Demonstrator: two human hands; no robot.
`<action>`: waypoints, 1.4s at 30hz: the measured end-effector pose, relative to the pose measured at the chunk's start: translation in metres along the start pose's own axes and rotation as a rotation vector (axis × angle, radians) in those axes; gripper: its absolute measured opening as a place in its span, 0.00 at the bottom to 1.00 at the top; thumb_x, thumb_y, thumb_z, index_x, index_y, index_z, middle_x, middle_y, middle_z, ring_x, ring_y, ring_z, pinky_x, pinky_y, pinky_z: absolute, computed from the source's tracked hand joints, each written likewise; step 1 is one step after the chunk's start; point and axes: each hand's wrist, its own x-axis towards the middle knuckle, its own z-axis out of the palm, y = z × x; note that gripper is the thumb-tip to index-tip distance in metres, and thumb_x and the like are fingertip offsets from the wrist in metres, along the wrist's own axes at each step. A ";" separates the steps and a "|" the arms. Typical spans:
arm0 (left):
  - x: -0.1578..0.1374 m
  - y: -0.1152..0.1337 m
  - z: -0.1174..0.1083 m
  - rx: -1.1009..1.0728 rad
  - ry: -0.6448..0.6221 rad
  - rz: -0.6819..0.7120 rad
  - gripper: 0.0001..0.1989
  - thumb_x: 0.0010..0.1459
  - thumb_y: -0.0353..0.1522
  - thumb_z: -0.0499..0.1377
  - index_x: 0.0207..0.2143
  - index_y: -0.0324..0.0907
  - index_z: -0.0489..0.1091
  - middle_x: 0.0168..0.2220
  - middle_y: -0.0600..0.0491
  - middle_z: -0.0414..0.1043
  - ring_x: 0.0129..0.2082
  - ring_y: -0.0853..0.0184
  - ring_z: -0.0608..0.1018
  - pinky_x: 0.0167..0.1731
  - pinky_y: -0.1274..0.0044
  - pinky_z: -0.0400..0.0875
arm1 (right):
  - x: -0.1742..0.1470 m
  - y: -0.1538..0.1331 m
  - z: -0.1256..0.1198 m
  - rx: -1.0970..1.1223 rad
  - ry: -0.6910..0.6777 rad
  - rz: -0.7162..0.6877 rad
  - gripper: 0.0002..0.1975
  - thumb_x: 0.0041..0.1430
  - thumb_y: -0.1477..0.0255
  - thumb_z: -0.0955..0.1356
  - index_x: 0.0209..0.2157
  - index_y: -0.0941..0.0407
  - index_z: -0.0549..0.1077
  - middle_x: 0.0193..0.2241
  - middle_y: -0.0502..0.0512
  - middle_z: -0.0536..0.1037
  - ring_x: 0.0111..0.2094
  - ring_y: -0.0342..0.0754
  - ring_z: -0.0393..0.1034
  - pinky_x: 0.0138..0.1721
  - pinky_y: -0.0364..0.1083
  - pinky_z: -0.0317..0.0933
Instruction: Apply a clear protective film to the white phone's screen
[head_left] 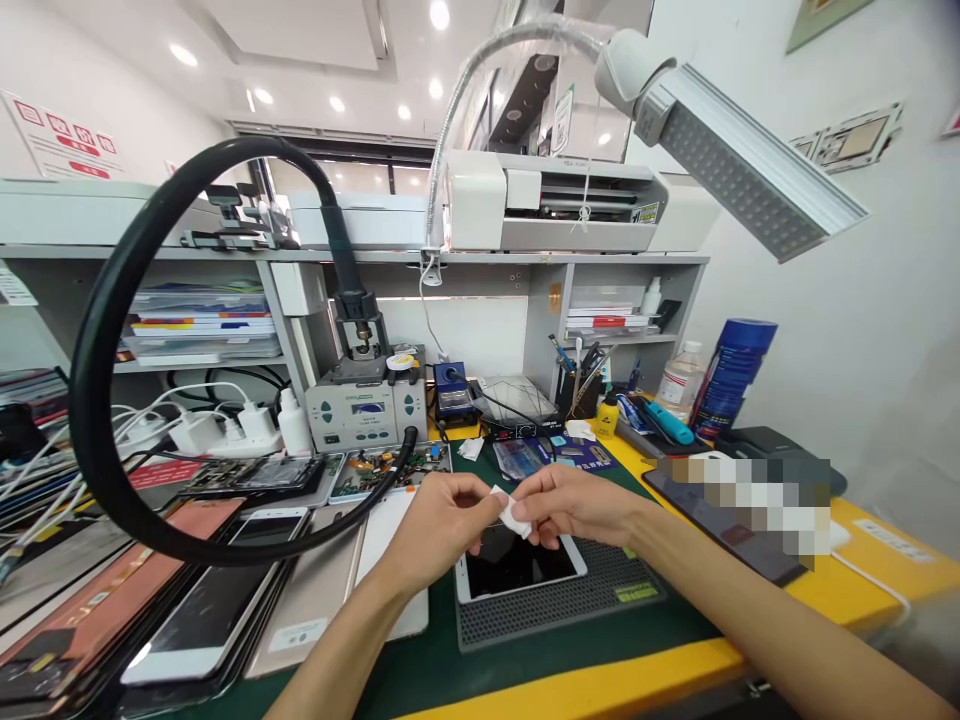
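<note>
A small folded white tissue [514, 516] is pinched between the fingertips of both hands. My left hand [444, 528] holds its left side, thumb and index finger pressed together. On the other side my right hand [574, 503] grips it too, with the fingers curled in. Just below the hands lies a white-framed tablet [517, 568], its dark screen facing up. Under the tablet is a grey textured mat [555, 615]. My hands and the tissue hide the tablet's upper part.
A thick black hose [86, 370] loops from a hot air station [367, 412] at the left. Stacked phones and tablets [217, 580] stand below it. A dark tablet [720, 525] lies on the right, near a blue spray can [735, 375]. A lamp [750, 160] hangs overhead.
</note>
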 end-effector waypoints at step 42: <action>0.008 -0.014 -0.014 0.032 0.145 -0.055 0.13 0.61 0.43 0.59 0.34 0.43 0.75 0.22 0.57 0.70 0.17 0.71 0.70 0.19 0.79 0.63 | -0.094 0.064 0.028 -1.356 0.525 -0.421 0.19 0.70 0.81 0.57 0.53 0.58 0.74 0.42 0.63 0.75 0.43 0.54 0.71 0.45 0.54 0.72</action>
